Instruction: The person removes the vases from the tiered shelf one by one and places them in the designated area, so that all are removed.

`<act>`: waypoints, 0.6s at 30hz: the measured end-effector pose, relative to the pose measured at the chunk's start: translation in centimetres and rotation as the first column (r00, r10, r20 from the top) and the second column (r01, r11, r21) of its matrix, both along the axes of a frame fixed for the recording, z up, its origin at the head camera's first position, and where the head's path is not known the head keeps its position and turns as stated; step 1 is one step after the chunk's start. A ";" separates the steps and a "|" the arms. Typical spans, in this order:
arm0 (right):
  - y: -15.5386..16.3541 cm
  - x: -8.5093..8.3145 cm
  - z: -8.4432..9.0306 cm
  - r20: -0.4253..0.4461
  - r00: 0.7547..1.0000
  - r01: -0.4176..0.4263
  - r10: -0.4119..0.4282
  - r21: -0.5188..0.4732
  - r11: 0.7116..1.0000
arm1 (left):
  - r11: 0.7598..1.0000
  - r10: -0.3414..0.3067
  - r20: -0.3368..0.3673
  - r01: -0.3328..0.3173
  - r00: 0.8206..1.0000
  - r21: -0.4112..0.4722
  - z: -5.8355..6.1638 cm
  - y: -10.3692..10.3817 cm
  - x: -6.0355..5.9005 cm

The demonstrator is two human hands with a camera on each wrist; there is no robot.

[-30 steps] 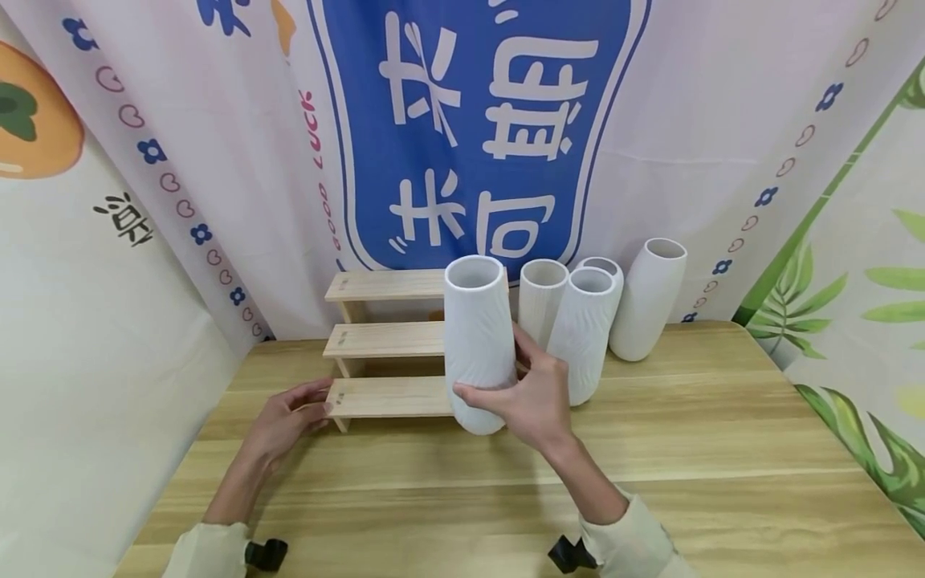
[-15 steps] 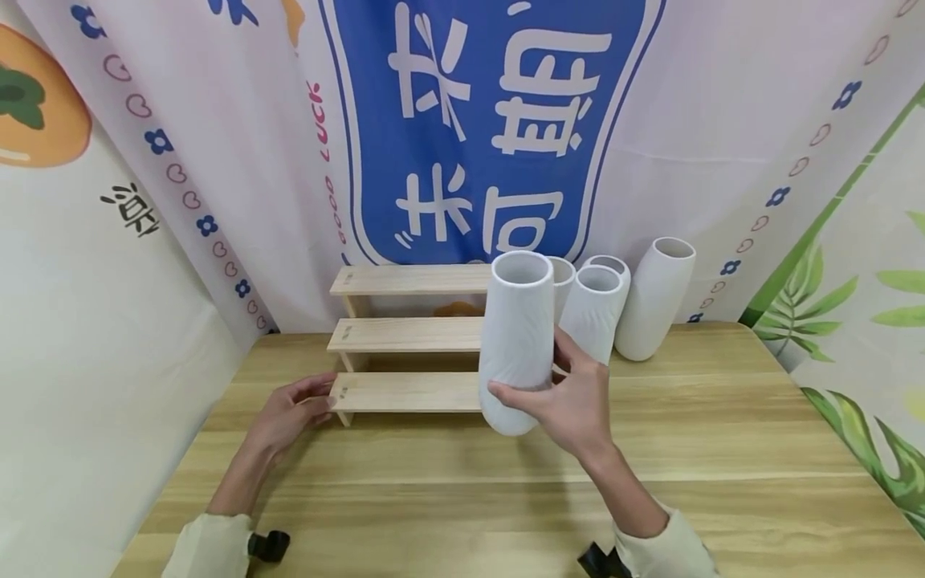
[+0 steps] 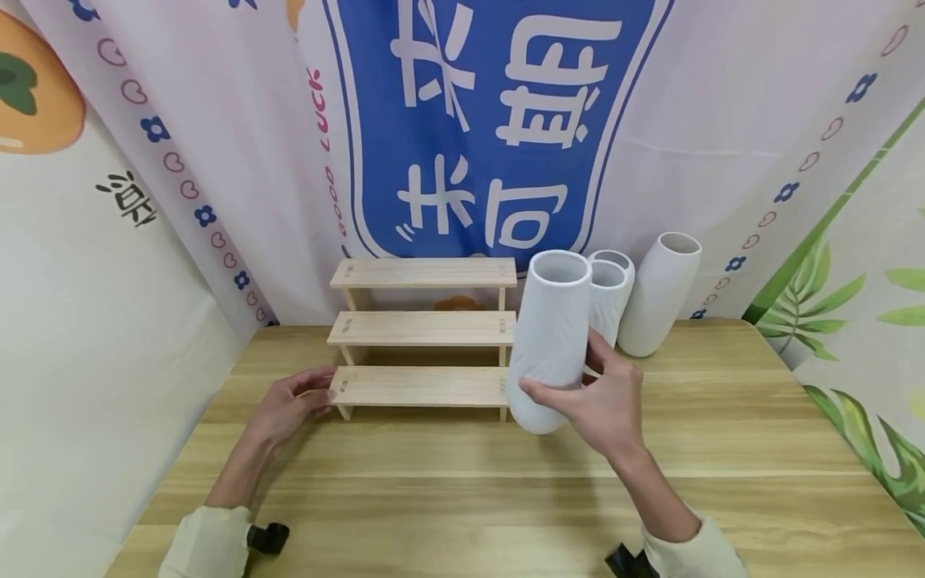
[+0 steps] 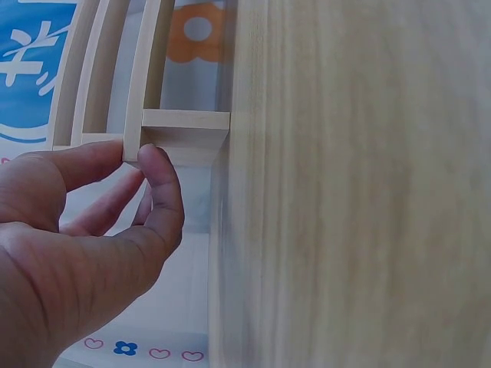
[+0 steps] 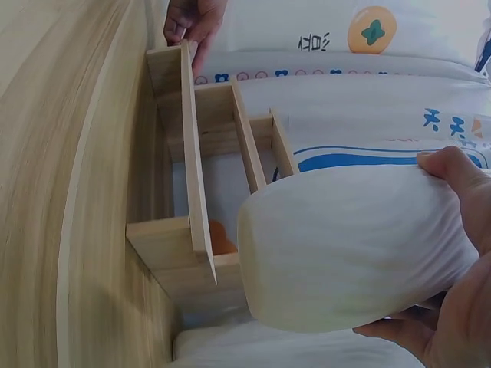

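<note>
My right hand (image 3: 607,401) grips a white ribbed-looking ceramic vase (image 3: 549,345) round its lower part, thumb in front. Held slightly tilted, the vase is at the right end of a three-step wooden display shelf (image 3: 419,387). The right wrist view shows the pale base of this vase (image 5: 337,253) raised above the table. At the shelf's left end, my left hand (image 3: 289,408) pinches the corner of the lowest board between thumb and index finger. Close up, the left wrist view shows the fingertips of that hand (image 4: 100,222) on the board (image 4: 135,115).
Behind the held vase stand more white vases, including a partly hidden one (image 3: 607,301), one at its back (image 3: 621,261) and a plainer one (image 3: 659,297) to the right. A printed curtain (image 3: 708,104) hangs along the back of the wooden table (image 3: 405,490).
My right hand has carried the vase rightward, from in front of the shelf to its right end, uncovering the boards. The left hand keeps its hold on the shelf corner.
</note>
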State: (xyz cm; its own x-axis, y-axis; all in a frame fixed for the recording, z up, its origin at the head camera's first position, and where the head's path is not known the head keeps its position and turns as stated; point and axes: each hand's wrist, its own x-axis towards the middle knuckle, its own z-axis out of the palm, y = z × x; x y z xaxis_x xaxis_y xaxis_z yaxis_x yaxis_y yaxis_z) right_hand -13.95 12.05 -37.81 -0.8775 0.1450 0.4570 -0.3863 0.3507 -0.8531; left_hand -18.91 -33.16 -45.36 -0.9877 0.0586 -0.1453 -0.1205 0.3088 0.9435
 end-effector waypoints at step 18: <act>4.5 1.1 0.8 0.038 0.987 0.154 -0.157 0.069 0.986 | 1.000 -0.002 0.004 0.002 1.000 -0.003 0.1 0.0 0.0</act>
State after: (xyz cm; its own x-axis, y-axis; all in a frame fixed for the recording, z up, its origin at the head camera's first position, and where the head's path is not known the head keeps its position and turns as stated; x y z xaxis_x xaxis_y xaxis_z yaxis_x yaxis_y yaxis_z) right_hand -12.88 16.58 -37.04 -0.8658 0.2524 0.4321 -0.2858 0.4595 -0.8410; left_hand -18.91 -33.19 -45.22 -0.9869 0.0602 -0.1498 -0.1239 0.3119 0.9420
